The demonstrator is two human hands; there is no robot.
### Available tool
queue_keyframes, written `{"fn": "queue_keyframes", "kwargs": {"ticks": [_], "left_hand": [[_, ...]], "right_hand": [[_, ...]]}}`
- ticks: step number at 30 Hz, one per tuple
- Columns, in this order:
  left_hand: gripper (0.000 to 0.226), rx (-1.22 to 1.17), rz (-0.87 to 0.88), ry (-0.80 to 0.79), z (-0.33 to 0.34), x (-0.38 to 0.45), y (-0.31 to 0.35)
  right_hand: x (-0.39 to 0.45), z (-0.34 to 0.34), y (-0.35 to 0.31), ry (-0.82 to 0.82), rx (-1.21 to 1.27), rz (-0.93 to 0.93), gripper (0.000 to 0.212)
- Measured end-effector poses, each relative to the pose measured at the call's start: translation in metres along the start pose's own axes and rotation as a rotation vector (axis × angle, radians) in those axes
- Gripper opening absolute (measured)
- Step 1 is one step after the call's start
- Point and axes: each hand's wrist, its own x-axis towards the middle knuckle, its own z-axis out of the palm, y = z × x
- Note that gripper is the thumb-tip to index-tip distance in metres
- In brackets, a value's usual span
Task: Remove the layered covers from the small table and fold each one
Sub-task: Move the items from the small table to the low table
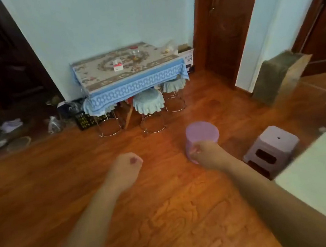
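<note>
Two covers on table [130, 69]: floral over blue | left fingers [136, 161] curled, empty | right fingers [194, 151] grip purple container [201, 133]

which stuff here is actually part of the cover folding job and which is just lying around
Job: small table; patterned top cover; blue cover beneath it.

Lying about: white box and glass jar on the cover; three stools; lilac step stool; purple container in right hand.

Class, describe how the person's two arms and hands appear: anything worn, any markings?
Both forearms are bare, with no sleeves, watch or gloves showing. The left hand has a dark reddish mark on its back. The right hand shows no markings or rings.
</note>
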Motion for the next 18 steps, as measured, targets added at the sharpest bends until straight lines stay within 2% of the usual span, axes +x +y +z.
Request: {"fn": "queue_keyframes", "kwargs": {"ticks": [2, 5, 9, 18], "left_hand": [[0.017, -0.094, -0.032, 0.016, -0.016, 0.028, -0.019], [0.017, -0.104, -0.079, -0.009, -0.04, 0.079, -0.04], [0.015, -0.124, -0.047, 0.005, -0.068, 0.141, -0.046], [0.014, -0.151, -0.145, -0.059, -0.06, 0.317, -0.057]], "right_hand": [[0.034, 0.006, -0.01, -0.032, 0.051, 0.029, 0.014], [0.082, 0.005, -0.022, -0.054, 0.071, 0.091, 0.022], [0.148, 0.004, -0.028, -0.023, 0.159, 0.14, 0.012], [0.348, -0.004, -0.027, -0.084, 0.308, 0.126, 0.013]]}}
